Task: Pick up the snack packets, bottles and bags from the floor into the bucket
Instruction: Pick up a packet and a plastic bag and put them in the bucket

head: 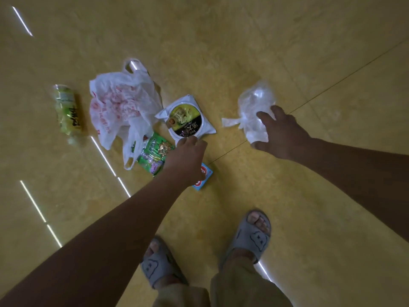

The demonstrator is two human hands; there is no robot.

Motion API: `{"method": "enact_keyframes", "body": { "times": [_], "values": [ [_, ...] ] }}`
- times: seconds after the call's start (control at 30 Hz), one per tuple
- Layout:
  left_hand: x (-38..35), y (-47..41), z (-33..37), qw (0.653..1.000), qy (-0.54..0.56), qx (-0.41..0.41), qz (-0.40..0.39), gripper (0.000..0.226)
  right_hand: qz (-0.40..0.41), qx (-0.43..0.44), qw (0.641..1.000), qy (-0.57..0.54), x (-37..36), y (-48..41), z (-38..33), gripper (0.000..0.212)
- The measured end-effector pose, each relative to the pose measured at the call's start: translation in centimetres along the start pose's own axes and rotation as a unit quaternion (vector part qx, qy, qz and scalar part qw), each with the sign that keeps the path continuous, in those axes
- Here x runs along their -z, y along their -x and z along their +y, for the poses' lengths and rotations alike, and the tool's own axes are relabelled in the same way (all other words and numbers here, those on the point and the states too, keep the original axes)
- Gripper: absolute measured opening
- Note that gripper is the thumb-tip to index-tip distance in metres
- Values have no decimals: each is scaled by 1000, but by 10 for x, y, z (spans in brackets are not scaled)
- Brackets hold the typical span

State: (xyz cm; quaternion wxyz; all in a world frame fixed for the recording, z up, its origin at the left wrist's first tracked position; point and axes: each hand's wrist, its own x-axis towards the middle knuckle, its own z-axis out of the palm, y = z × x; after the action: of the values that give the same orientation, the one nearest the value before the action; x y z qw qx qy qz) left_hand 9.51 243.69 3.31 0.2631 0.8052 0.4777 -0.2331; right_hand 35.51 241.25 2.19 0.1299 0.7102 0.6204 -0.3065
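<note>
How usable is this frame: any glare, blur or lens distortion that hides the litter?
Head view: dim, yellowish light; bright glare streaks on the floor, one at the handle of the white bag; the green bottle at the left is blurred; the round-lidded packet is fairly sharp; wide-angle stretch towards the edges.

On the yellow floor (287, 52), the left hand (188, 157) touches the near edge of a round-labelled white packet (186, 117). The right hand (282, 134) spreads over a clear plastic bag (254, 99). A green bottle (67, 109) lies far left.
</note>
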Motion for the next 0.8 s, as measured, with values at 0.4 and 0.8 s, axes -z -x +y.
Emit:
{"method": "enact_keyframes", "body": {
  "times": [0.4,0.8],
  "values": [
    [-121,-43,-34,980,-185,-63,-39,108,22,-12,998,59,-98,-81,30,105],
    [-137,-58,-43,983,-164,-83,6,98,141,34,988,47,-107,-93,19,66]
  ]
}}
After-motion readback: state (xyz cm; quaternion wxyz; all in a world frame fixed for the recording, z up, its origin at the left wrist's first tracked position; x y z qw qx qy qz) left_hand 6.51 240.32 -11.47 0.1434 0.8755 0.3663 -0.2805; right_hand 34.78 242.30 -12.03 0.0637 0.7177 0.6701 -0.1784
